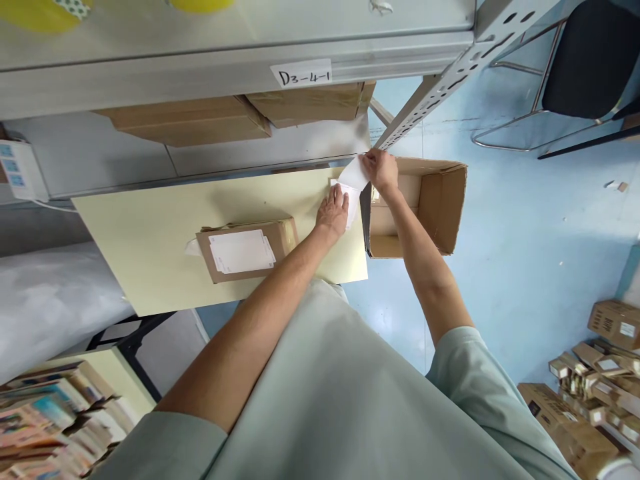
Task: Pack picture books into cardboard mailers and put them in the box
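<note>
At the right end of a cream-coloured board (170,200), my left hand (333,212) lies with its fingers stretched over a small stack of white paper slips (351,208). My right hand (383,171) pinches the far corner of a white paper slip (354,175), which is lifted and bent up from the stack. Left of my hands, a flat brown cardboard parcel (286,240) rests on the board. White labels (240,251) lie on top of it, their print too small to read.
An open cardboard box (443,207) stands against the board's right end. Behind is a metal shelf (200,80) marked D3-4-1, with brown boxes (190,123) under it. Books (60,413) are at lower left, a chair (585,60) at upper right, stacked parcels (615,380) at lower right.
</note>
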The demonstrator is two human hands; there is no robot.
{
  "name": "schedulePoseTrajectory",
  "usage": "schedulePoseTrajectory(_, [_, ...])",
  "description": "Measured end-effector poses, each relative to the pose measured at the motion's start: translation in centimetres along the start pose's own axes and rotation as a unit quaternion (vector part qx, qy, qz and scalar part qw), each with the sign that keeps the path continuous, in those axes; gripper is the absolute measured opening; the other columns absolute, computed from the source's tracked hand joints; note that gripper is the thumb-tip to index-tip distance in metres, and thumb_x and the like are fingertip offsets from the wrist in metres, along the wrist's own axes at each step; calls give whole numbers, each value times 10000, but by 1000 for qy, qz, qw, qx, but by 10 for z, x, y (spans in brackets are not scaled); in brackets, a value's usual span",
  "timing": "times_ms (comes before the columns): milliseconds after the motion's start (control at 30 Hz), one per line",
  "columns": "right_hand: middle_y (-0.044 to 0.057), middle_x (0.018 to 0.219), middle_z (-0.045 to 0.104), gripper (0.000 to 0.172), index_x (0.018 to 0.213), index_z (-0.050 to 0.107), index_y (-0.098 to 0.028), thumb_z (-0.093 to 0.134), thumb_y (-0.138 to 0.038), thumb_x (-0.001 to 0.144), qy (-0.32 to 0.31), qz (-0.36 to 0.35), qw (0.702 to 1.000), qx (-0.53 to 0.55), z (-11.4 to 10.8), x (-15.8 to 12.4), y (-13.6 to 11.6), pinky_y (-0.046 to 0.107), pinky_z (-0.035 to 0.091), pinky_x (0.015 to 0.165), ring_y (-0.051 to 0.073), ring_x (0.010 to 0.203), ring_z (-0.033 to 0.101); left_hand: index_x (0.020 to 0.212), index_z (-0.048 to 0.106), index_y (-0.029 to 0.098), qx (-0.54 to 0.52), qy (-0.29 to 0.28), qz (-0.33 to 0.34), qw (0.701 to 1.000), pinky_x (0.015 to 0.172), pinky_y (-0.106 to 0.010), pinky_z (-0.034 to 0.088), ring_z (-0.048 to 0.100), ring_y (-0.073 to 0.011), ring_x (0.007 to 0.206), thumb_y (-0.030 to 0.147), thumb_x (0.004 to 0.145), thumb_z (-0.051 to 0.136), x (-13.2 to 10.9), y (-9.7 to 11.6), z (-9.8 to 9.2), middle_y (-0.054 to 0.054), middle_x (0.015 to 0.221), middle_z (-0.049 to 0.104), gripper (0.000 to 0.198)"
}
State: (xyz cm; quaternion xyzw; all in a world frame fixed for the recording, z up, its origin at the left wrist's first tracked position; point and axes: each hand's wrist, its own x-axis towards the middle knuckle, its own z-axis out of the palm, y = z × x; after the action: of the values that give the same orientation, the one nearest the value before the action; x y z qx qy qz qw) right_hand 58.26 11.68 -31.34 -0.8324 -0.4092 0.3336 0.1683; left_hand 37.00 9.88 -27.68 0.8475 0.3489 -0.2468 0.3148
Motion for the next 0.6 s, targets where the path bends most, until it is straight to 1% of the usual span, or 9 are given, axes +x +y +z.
schedulePoseTrajectory(67, [164, 1287, 840, 348, 1217, 805, -237, 584, -488, 1124, 38, 50, 998, 15, -4, -1, 10, 522, 563, 1141, 336, 1220, 744, 1798, 317, -15, 0, -9, -3, 1000, 1450, -545, 246, 159, -399, 1813, 115, 1021, 502, 1, 1, -3, -281, 1932, 117, 809])
schedulePoseTrajectory(133, [180, 1321, 826, 360, 1237, 788, -228, 561, -486, 1130, 61, 86, 994, 25, -7, -3, 19, 556, 551, 1158, 341, 1246, 737, 1808, 325, 20, -4, -16, -6, 1000, 1459, -537, 221, 153, -390, 1817, 147, 1016, 534, 2, 1, -5, -250, 1942, 108, 828])
schedulePoseTrajectory(200, [197, 1319, 820, 359, 1222, 780, -207, 547, -465, 1135, 78, 104, 991, 33, -10, -7, 26, 564, 548, 1156, 341, 1240, 743, 1814, 330, 46, -7, -20, -9, 1000, 1464, -532, 201, 152, -385, 1818, 174, 1011, 558, 3, 1, -6, -230, 1948, 105, 845])
schedulePoseTrajectory(267, [214, 1282, 823, 380, 1180, 780, -183, 540, -476, 1142, 99, 116, 988, 41, -13, -14, 30, 551, 560, 1130, 340, 1202, 757, 1815, 319, 32, -6, -26, -13, 1000, 1468, -522, 182, 137, -383, 1821, 183, 997, 581, 3, 2, -7, -239, 1948, 82, 872])
schedulePoseTrajectory(367, [219, 1222, 829, 486, 1115, 777, -181, 493, -574, 1156, 164, 136, 976, 54, -23, -30, 34, 525, 579, 1093, 341, 1175, 766, 1816, 280, -6, 7, -43, -16, 999, 1469, -515, 176, 98, -389, 1826, 165, 968, 613, 2, 4, -8, -268, 1943, 26, 927])
schedulePoseTrajectory(433, [203, 1201, 828, 563, 1095, 772, -196, 437, -644, 1158, 205, 146, 965, 72, -32, -44, 32, 511, 585, 1079, 335, 1173, 763, 1821, 274, 5, 10, -46, -13, 999, 1466, -514, 189, 97, -393, 1825, 162, 964, 638, 2, 5, -10, -264, 1945, 35, 944])
schedulePoseTrajectory(500, [174, 1158, 824, 610, 1064, 769, -206, 416, -697, 1144, 221, 138, 960, 99, -40, -63, 24, 485, 592, 1057, 319, 1141, 760, 1816, 301, 17, -4, -44, -14, 999, 1460, -522, 218, 107, -416, 1820, 182, 965, 679, 2, 7, -14, -264, 1945, 51, 946])
schedulePoseTrajectory(600, [107, 1010, 794, 635, 974, 750, -222, 473, -780, 1096, 226, 80, 959, 149, -43, -100, -2, 408, 601, 964, 269, 1014, 743, 1775, 426, 60, -63, -20, -29, 997, 1440, -544, 281, 108, -459, 1812, 223, 962, 732, -1, 4, -24, -248, 1950, 38, 883])
